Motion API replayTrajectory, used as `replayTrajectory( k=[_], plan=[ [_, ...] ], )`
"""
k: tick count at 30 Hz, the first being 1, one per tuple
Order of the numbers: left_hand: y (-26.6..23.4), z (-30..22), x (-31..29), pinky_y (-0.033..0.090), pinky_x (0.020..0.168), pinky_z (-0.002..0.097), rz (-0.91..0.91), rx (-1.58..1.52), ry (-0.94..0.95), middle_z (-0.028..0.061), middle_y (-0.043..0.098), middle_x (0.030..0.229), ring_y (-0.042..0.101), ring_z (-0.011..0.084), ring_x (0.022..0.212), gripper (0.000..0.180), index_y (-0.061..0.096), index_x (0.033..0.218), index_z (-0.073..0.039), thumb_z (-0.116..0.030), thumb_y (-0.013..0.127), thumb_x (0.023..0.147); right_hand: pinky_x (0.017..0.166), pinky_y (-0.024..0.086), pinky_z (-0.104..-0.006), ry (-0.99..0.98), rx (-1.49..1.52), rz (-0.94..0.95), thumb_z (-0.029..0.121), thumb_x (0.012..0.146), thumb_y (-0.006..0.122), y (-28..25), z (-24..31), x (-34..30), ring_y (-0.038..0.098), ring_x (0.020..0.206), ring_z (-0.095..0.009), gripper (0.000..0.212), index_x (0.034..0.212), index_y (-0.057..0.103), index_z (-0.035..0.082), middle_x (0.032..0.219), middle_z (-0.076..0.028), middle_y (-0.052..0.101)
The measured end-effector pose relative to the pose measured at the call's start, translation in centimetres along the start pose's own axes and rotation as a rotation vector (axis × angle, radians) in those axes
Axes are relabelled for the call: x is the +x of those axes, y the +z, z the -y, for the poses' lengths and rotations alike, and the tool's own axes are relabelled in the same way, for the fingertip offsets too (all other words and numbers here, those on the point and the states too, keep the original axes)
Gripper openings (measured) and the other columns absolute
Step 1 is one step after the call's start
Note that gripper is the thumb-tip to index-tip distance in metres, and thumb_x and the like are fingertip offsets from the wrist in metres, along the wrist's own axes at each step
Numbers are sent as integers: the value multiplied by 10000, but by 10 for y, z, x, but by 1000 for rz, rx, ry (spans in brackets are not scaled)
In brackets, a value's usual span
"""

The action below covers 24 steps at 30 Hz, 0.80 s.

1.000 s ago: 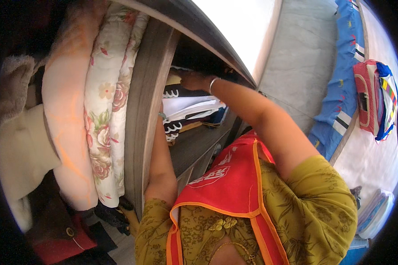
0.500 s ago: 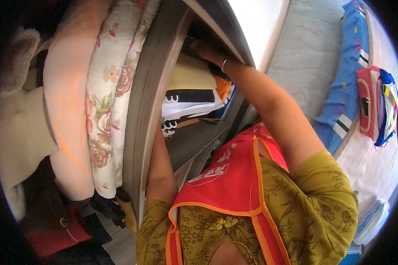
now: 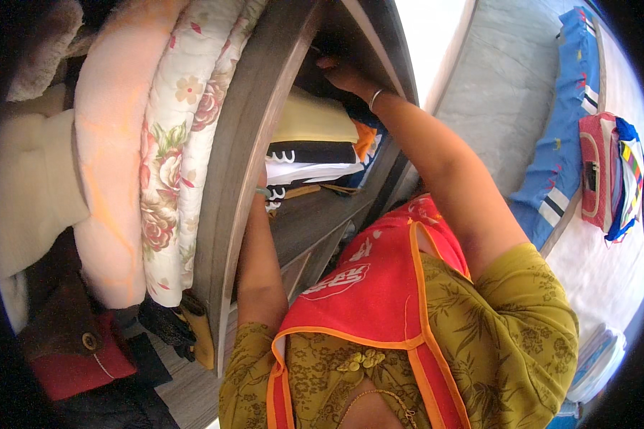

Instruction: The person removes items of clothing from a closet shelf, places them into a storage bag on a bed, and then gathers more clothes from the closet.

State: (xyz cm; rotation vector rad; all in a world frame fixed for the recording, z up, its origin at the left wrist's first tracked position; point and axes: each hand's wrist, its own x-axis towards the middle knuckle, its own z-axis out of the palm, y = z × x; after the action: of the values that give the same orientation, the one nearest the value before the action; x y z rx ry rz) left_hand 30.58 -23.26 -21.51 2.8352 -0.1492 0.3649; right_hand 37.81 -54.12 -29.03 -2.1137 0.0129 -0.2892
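Note:
A cupboard compartment (image 3: 300,232) holds a stack of folded things: a yellow cloth (image 3: 311,121) on top, an orange piece (image 3: 365,139) at its right, and black and white layers with white loops (image 3: 282,156) below. My right hand (image 3: 347,77) reaches into the dark space above the stack, a bangle on its wrist. Its fingertips point left; shadow hides most of the fingers and anything in them. My left forearm (image 3: 260,250) goes up along the compartment's left side, with a greenish bangle at the wrist. The side panel (image 3: 240,179) hides the left hand.
Left of the panel hang a floral quilt (image 3: 168,171) and a peach blanket (image 3: 111,179). A brown and red bag (image 3: 86,350) sits lower left. At the right, a pink case (image 3: 597,168) lies on a white surface beside a blue patterned cloth (image 3: 544,171).
My right hand has shifted slightly right and shows more of its fingers. The view has moved a little; the stack stays in the compartment, and the left hand remains hidden.

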Motion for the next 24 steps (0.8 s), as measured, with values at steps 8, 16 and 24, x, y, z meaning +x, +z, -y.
replayTrajectory(
  k=[8, 16, 24],
  plan=[
    [-7, 29, -2, 425, 786, 378, -64, -116, 18, 182, 605, 931, 575, 290, 844, 307, 555, 987, 55, -195, 605, 816, 881, 419, -322, 125, 30, 541, 144, 809, 494, 28, 25, -76, 539, 1021, -213, 227, 997, 594, 64, 1042, -91, 600],
    [7, 9, 9, 439, 736, 354, -63, -152, 84, 149, 620, 906, 586, 252, 823, 258, 552, 963, 54, -153, 588, 813, 704, 452, -417, -28, -30, 976, 178, 793, 463, 96, -37, -220, 600, 812, -317, 235, 954, 567, 41, 827, -170, 618],
    [0, 5, 11, 441, 719, 355, 14, -160, 83, 146, 626, 893, 592, 253, 802, 242, 558, 955, 37, -149, 569, 801, 740, 441, -431, 106, -118, 1203, 167, 761, 462, 97, -28, -274, 583, 882, -342, 266, 956, 568, 21, 913, -192, 609]
  ],
)
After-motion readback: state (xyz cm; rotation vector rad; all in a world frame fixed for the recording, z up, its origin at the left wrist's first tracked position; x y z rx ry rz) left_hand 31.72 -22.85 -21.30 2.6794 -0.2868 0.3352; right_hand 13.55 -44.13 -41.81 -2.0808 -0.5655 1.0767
